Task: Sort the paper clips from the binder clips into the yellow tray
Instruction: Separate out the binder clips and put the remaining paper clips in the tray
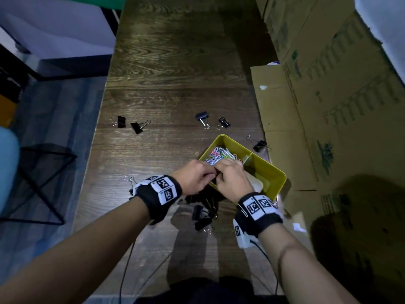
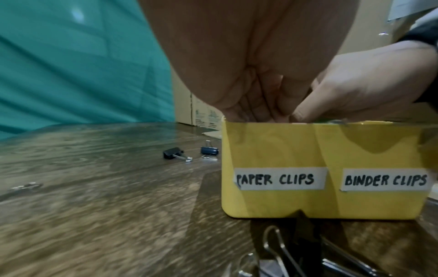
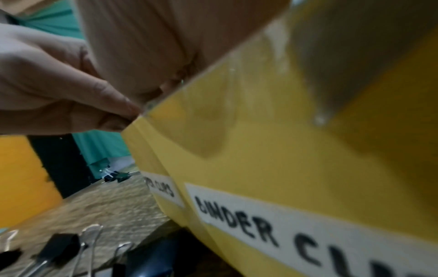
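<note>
The yellow tray (image 1: 275,172) stands on the dark wood table, with coloured paper clips (image 1: 217,155) heaped in its left compartment. Its front wall (image 2: 284,148) carries the labels "PAPER CLIPS" (image 2: 277,179) and "BINDER CLIPS" (image 2: 385,180). My left hand (image 1: 209,173) and right hand (image 1: 222,170) meet over the near rim, fingers curled and fingertips pinched together on something small. Which kind of clip it is stays hidden. The left wrist view shows my left fingers (image 2: 255,110) touching the right hand (image 2: 355,88) just above the rim. Black binder clips (image 1: 203,213) are piled below my hands.
Single binder clips lie scattered at the far left (image 1: 120,122), beyond the tray (image 1: 202,117) and to its right (image 1: 259,146). Cardboard boxes (image 1: 328,84) crowd the table's right side. A black wire frame (image 1: 43,183) stands off the left edge.
</note>
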